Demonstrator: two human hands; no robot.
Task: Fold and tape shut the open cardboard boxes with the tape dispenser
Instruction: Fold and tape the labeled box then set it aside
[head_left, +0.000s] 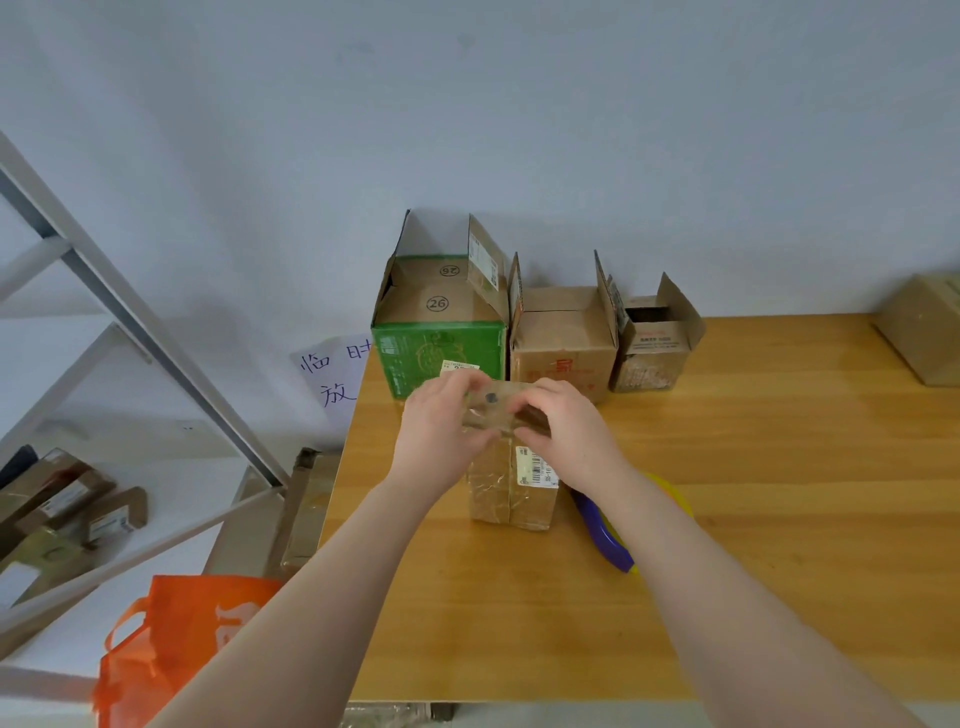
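Note:
A small brown cardboard box with old clear tape and a white label stands in the middle of the wooden table. My left hand and my right hand grip its top flaps from either side, fingers curled over the folded top. The tape dispenser, purple with a yellow roll, lies on the table just right of the box, partly hidden by my right forearm. Three open boxes stand at the wall: a green one, a brown one and a small one.
Another cardboard box sits at the table's far right edge. Left of the table are a white metal shelf frame with packages, an orange bag on the floor and flat cardboard leaning against the table. A handwritten paper sign hangs on the wall.

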